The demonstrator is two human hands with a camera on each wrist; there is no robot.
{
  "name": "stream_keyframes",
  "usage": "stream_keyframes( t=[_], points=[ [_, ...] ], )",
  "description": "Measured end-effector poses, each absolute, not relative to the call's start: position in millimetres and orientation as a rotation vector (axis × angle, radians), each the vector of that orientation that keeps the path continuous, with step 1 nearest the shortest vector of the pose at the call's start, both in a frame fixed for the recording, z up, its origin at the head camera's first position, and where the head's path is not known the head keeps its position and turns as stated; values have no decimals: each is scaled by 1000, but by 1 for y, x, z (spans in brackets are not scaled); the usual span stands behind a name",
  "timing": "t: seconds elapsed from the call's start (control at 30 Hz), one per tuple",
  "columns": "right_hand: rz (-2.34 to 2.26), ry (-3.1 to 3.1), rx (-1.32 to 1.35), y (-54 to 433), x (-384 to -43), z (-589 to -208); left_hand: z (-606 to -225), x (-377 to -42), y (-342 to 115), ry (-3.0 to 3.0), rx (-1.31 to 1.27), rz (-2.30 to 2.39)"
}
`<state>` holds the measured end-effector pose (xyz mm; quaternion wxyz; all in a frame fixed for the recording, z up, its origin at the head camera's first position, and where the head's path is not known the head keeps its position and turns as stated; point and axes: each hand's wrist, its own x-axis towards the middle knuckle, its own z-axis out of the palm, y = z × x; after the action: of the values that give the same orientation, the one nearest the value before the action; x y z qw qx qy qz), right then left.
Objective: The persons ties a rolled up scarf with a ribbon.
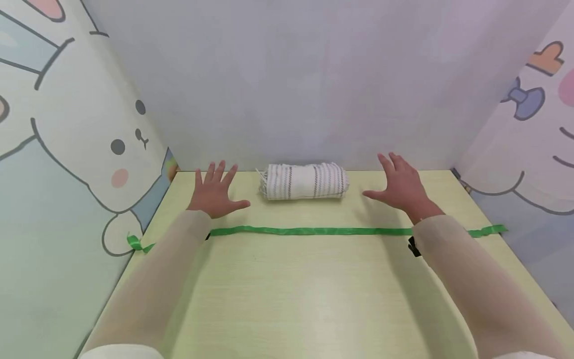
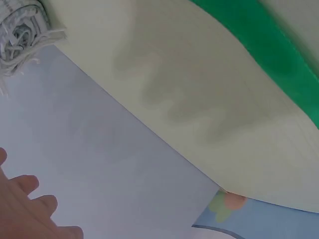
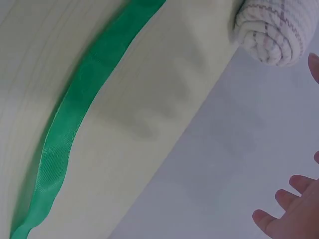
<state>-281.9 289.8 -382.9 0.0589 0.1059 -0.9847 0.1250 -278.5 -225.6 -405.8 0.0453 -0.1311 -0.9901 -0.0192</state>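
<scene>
A rolled-up striped towel (image 1: 303,181), white with grey bands, lies at the back of the table against the wall. Fringe shows at its left end, and the wrist views show its spiral ends. To its left, my left hand (image 1: 214,192) hovers with fingers spread, the thumb pointing toward the roll without touching it. On the other side my right hand (image 1: 401,187) is held likewise, thumb toward the towel and apart from it. Both hands hold nothing and cast shadows on the tabletop.
A green ribbon (image 1: 314,231) runs across the pale wooden table (image 1: 287,289) in front of the towel, passing beneath both forearms. Behind stands a plain grey-white wall (image 1: 287,85). Side panels with cartoon animals (image 1: 89,124) enclose the table left and right.
</scene>
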Motion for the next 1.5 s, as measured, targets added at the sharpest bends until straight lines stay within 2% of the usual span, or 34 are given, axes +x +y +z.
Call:
stream_keyframes(
  t=[0.33,0.8,1.2,1.5],
  points=[
    [398,-2896,418,253,-293,-392,-398,-285,-208,-2973,-450,-100],
    [321,-2975,536,204,-315,-378,-394,-307,-164,-2893,-575,-142],
    [473,-2945,570,177,-317,-409,-413,-318,-132,-2880,-701,-227],
    [373,-2940,648,164,-326,-420,-426,-323,-103,-2869,-769,-123]
  ],
)
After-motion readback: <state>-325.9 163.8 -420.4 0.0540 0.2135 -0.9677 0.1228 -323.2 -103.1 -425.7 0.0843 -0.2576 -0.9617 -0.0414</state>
